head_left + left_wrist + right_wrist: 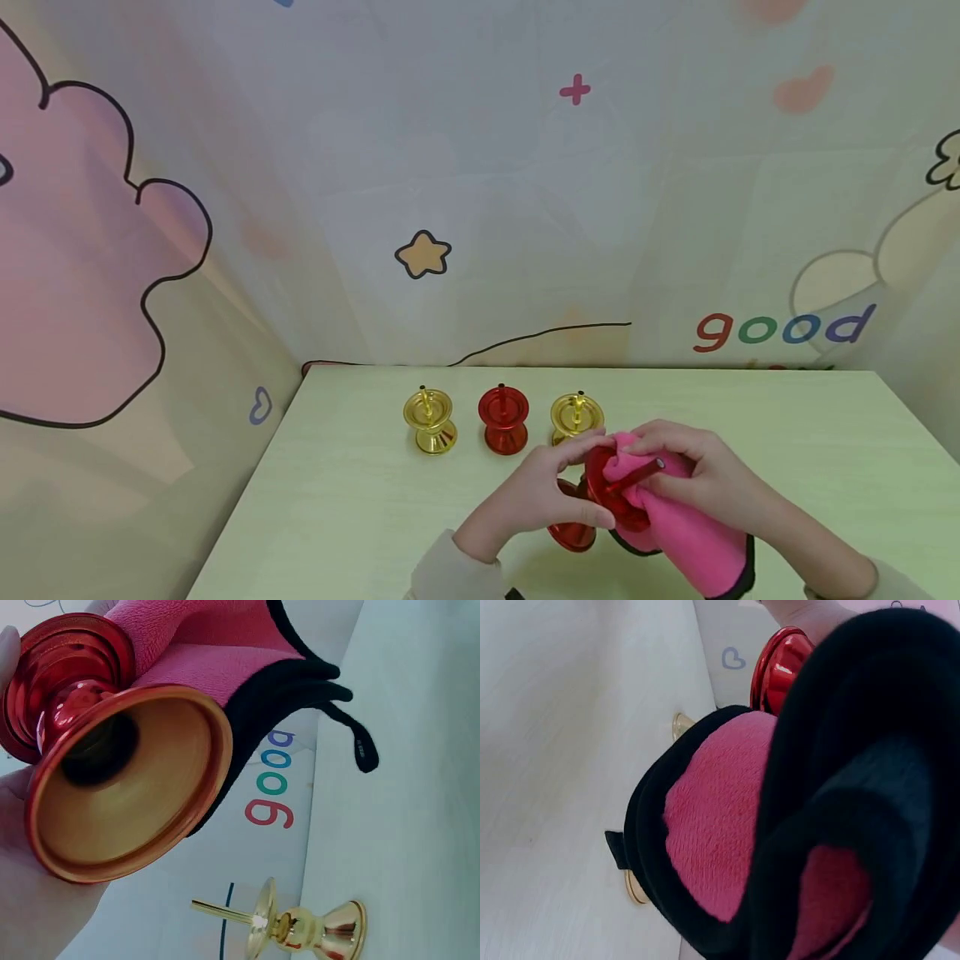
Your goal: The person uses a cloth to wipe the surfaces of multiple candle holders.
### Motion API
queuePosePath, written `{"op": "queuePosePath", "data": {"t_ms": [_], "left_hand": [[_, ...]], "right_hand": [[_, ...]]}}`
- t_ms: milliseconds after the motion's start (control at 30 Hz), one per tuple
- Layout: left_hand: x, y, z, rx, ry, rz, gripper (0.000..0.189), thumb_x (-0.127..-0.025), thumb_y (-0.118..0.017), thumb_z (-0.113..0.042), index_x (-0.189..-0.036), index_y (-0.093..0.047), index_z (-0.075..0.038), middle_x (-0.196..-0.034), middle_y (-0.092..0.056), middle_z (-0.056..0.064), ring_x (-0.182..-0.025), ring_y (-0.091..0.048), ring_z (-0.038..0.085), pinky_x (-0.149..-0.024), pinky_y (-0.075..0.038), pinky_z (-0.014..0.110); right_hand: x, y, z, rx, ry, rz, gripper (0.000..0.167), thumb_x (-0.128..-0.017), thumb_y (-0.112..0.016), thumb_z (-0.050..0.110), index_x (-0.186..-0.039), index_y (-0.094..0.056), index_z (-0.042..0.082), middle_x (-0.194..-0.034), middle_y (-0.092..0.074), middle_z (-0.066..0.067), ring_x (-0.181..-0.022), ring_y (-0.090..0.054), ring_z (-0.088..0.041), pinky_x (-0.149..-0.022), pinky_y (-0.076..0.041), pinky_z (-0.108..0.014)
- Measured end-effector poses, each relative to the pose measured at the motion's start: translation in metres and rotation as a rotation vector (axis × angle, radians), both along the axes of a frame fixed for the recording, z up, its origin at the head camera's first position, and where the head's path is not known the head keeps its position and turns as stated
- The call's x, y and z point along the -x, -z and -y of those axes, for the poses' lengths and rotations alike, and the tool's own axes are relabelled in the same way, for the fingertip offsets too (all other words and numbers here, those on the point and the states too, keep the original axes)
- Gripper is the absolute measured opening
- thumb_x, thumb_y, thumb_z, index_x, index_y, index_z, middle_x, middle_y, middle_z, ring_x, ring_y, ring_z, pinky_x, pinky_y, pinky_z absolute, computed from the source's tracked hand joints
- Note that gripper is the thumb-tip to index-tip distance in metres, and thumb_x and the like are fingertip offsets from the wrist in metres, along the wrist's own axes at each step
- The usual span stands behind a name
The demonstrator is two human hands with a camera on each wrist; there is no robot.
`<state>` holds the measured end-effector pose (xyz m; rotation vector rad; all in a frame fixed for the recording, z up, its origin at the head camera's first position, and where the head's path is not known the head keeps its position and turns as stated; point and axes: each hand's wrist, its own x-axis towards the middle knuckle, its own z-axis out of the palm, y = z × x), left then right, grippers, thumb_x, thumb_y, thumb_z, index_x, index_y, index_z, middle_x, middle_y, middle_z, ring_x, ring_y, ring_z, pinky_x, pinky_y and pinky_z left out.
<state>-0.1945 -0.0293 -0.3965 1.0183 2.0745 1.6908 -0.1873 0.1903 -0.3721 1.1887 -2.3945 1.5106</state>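
Observation:
My left hand (517, 500) grips a shiny red candle holder (573, 538), tilted above the table. In the left wrist view, the hollow gold-toned underside of the holder's base (165, 799) faces the camera. A pink cloth (697, 546) with black edging is pinched in my right hand (708, 475) and bunched against the holder's dish, beside its spike (637, 475). The loose end of the cloth hangs below that hand. In the right wrist view the cloth (716, 817) hides most of the holder and the fingers.
Behind the hands, a gold candle holder (435, 437), a red one (506, 437) and another gold one (577, 414) stand upright in a row on the pale table (337, 517). The last is partly hidden by my left hand. A printed cloth backdrop (487, 192) rises behind the table.

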Motion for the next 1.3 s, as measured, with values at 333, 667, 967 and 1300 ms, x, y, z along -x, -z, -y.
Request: {"op": "queuePosePath", "data": {"t_ms": [333, 667, 967, 1300], "left_hand": [[-0.003, 0.008, 0.003, -0.138, -0.066, 0.145, 0.065, -0.073, -0.072, -0.014, -0.130, -0.042, -0.022, -0.123, -0.053, 0.004, -0.106, -0.052, 0.004, -0.078, -0.050, 0.021], [-0.004, 0.011, 0.002, -0.323, -0.330, 0.136, 0.062, -0.075, -0.070, -0.025, -0.130, -0.041, -0.022, -0.119, -0.055, 0.005, -0.107, -0.052, 0.013, -0.082, -0.049, 0.025], [-0.009, 0.014, -0.013, -0.476, -0.477, 0.097, 0.066, -0.073, -0.072, -0.019, -0.131, -0.040, -0.018, -0.118, -0.055, 0.008, -0.106, -0.052, 0.013, -0.086, -0.048, 0.026], [-0.013, 0.015, -0.021, -0.522, -0.568, -0.029, 0.068, -0.073, -0.072, -0.017, -0.132, -0.037, -0.017, -0.119, -0.055, 0.008, -0.108, -0.053, 0.015, -0.084, -0.049, 0.027]], "right_hand": [[-0.003, -0.006, -0.010, -0.020, 0.301, 0.181, 0.034, -0.082, -0.061, 0.006, -0.114, -0.053, 0.008, -0.101, -0.055, 0.024, -0.083, -0.057, -0.001, -0.061, -0.053, -0.025], [0.000, 0.005, -0.024, 0.257, 0.340, 0.426, 0.052, -0.083, -0.056, 0.000, -0.132, -0.040, 0.010, -0.109, -0.055, 0.016, -0.088, -0.058, -0.003, -0.066, -0.053, -0.024], [-0.008, 0.019, -0.009, 0.365, 0.115, 0.476, 0.045, -0.082, -0.049, -0.010, -0.112, -0.059, 0.022, -0.104, -0.061, 0.011, -0.088, -0.057, -0.004, -0.070, -0.052, -0.022], [-0.013, 0.023, 0.008, 0.424, -0.154, 0.448, 0.049, -0.083, -0.040, -0.016, -0.123, -0.052, 0.010, -0.114, -0.059, 0.004, -0.101, -0.056, -0.007, -0.079, -0.050, -0.022]]}}
